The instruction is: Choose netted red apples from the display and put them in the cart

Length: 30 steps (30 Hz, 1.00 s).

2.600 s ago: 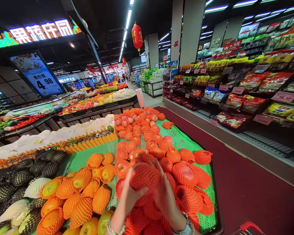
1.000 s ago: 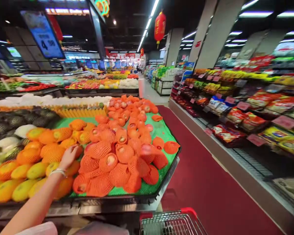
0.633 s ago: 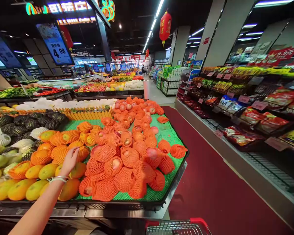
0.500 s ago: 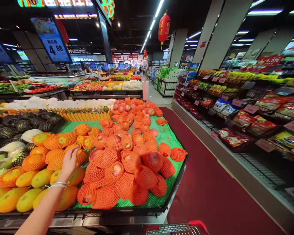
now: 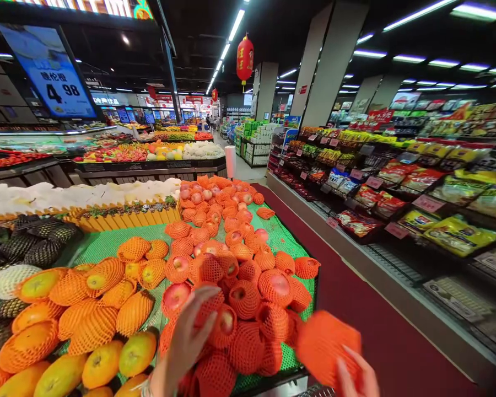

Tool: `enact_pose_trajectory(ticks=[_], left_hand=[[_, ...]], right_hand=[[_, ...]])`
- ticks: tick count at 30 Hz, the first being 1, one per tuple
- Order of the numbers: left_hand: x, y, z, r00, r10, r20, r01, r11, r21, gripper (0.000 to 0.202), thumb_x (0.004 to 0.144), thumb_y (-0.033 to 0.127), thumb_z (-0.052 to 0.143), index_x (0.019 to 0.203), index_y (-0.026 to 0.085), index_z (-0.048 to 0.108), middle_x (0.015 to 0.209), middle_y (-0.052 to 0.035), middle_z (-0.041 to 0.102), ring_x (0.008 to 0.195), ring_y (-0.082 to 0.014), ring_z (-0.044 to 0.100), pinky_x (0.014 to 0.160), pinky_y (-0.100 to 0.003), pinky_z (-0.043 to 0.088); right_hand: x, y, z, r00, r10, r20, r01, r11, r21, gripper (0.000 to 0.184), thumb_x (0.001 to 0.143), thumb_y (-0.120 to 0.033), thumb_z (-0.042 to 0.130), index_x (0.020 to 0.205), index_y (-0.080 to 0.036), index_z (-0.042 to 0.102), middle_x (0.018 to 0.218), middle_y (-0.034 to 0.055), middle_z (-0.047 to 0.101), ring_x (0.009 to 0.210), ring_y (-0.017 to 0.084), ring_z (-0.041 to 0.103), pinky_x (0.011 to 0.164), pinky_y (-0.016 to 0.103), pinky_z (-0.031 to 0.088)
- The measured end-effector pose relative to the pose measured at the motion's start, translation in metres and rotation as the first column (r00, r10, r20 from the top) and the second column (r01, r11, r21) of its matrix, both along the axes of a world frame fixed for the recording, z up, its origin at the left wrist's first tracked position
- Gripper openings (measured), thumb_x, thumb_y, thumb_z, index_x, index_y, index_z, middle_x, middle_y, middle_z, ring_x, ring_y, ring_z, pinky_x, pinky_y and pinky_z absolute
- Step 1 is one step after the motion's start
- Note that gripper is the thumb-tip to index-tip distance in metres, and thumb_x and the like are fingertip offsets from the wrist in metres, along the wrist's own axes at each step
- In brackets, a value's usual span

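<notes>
My left hand (image 5: 190,328) reaches over the near side of a pile of apples (image 5: 244,298) in orange-red foam nets. Its fingers are apart and curved, close against the apples; whether they touch one I cannot tell. My right hand (image 5: 355,375), low at the right, grips an apple in an orange foam net (image 5: 328,344), blurred by motion, past the display's front corner. Left of the pile lie mangoes (image 5: 136,353), several of them in orange nets.
The green mat (image 5: 291,358) lines the display. Dark netted fruit (image 5: 49,248) lies at the left, behind it a yellow fence (image 5: 128,216). On the right, a shelf rack (image 5: 380,237) of packaged goods lines a dark red floor strip (image 5: 355,309).
The left hand has moved right, from the mangoes to the apples. My right hand has come into view holding a netted apple. The view has shifted right.
</notes>
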<state>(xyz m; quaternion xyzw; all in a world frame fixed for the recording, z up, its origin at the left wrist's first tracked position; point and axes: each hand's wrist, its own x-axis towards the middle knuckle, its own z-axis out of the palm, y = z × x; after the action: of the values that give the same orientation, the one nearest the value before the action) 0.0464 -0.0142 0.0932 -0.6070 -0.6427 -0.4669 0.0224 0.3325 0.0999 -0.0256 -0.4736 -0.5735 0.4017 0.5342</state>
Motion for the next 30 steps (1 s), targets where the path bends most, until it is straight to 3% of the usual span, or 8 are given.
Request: enact_pose_trajectory(ticks=[2, 4, 8, 10, 16, 19, 25, 30], left_hand=[[0.011, 0.001, 0.005, 0.986, -0.145, 0.084, 0.153, 0.984, -0.092, 0.036, 0.099, 0.033, 0.049, 0.135, 0.034, 0.049, 0.135, -0.0012, 0.058, 0.128, -0.0147, 0.053, 0.106, -0.027, 0.045], [0.011, 0.000, 0.010, 0.964, -0.222, 0.147, 0.241, 0.963, -0.123, 0.045, 0.096, 0.042, 0.053, 0.141, 0.037, 0.044, 0.142, -0.0015, 0.052, 0.133, -0.0163, 0.048, 0.110, -0.029, 0.043], [-0.003, -0.004, 0.013, 0.974, -0.138, 0.181, 0.161, 0.980, -0.120, 0.036, 0.089, 0.040, 0.066, 0.124, 0.034, 0.058, 0.116, -0.0012, 0.065, 0.111, -0.0155, 0.061, 0.096, -0.025, 0.051], [-0.009, -0.006, 0.008, 0.987, -0.050, 0.152, 0.064, 0.994, -0.089, 0.020, 0.083, 0.032, 0.073, 0.102, 0.028, 0.065, 0.096, 0.0007, 0.067, 0.093, -0.0138, 0.065, 0.084, -0.021, 0.054], [-0.020, -0.011, -0.020, 0.978, 0.186, 0.096, -0.199, 0.969, 0.149, 0.020, 0.083, 0.026, 0.069, 0.074, 0.021, 0.051, 0.070, 0.0033, 0.056, 0.064, -0.0109, 0.058, 0.062, -0.017, 0.051], [-0.024, -0.013, -0.033, 0.955, 0.252, 0.159, -0.273, 0.954, 0.126, 0.022, 0.084, 0.037, 0.069, 0.076, 0.022, 0.056, 0.071, 0.0004, 0.058, 0.067, -0.0143, 0.060, 0.065, -0.023, 0.055], [-0.030, -0.017, -0.058, 0.907, 0.320, 0.274, -0.274, 0.942, -0.192, 0.025, 0.084, 0.050, 0.064, 0.087, 0.025, 0.065, 0.098, -0.0098, 0.068, 0.095, -0.0271, 0.066, 0.090, -0.045, 0.056], [-0.031, -0.030, -0.084, 0.772, 0.268, 0.576, -0.108, 0.949, -0.296, 0.038, 0.078, 0.055, 0.066, 0.101, 0.025, 0.071, 0.111, -0.0113, 0.070, 0.110, -0.0298, 0.065, 0.101, -0.046, 0.052]], right_hand=[[-0.034, 0.000, 0.003, 0.986, 0.168, -0.011, -0.167, 0.984, 0.056, 0.042, 0.088, -0.058, 0.063, 0.103, -0.019, 0.068, 0.105, 0.0101, 0.068, 0.097, 0.023, 0.066, 0.085, 0.034, 0.057], [-0.064, -0.001, 0.012, 0.888, 0.460, 0.023, -0.460, 0.882, 0.105, 0.036, 0.089, -0.054, 0.062, 0.103, -0.022, 0.072, 0.103, 0.0094, 0.071, 0.099, 0.024, 0.067, 0.088, 0.032, 0.057], [-0.101, -0.006, 0.034, 0.668, 0.733, 0.127, -0.743, 0.667, 0.059, 0.035, 0.095, -0.040, 0.059, 0.129, -0.032, 0.062, 0.132, 0.0056, 0.062, 0.126, 0.022, 0.056, 0.109, 0.032, 0.044], [-0.112, -0.005, 0.040, 0.640, 0.759, 0.119, -0.767, 0.641, 0.033, 0.043, 0.095, -0.036, 0.059, 0.137, -0.035, 0.054, 0.140, 0.0038, 0.056, 0.133, 0.020, 0.049, 0.114, 0.032, 0.039], [-0.146, -0.003, 0.039, 0.850, 0.463, -0.249, -0.471, 0.882, 0.031, 0.023, 0.094, -0.044, 0.059, 0.108, -0.026, 0.065, 0.108, 0.0036, 0.067, 0.103, 0.017, 0.063, 0.092, 0.023, 0.052], [-0.157, -0.008, 0.036, 0.773, 0.557, -0.305, -0.589, 0.808, -0.016, 0.026, 0.091, -0.047, 0.061, 0.089, -0.022, 0.068, 0.086, 0.0022, 0.066, 0.081, 0.016, 0.063, 0.083, 0.024, 0.053], [-0.160, -0.011, 0.038, 0.735, 0.553, -0.393, -0.633, 0.767, -0.106, 0.030, 0.077, -0.049, 0.074, 0.081, -0.020, 0.073, 0.081, 0.0048, 0.069, 0.080, 0.021, 0.064, 0.076, 0.028, 0.053], [-0.153, -0.017, 0.046, 0.601, 0.727, -0.332, -0.799, 0.557, -0.227, 0.032, 0.074, -0.048, 0.074, 0.083, -0.017, 0.074, 0.081, 0.0069, 0.071, 0.083, 0.026, 0.067, 0.079, 0.037, 0.054]])
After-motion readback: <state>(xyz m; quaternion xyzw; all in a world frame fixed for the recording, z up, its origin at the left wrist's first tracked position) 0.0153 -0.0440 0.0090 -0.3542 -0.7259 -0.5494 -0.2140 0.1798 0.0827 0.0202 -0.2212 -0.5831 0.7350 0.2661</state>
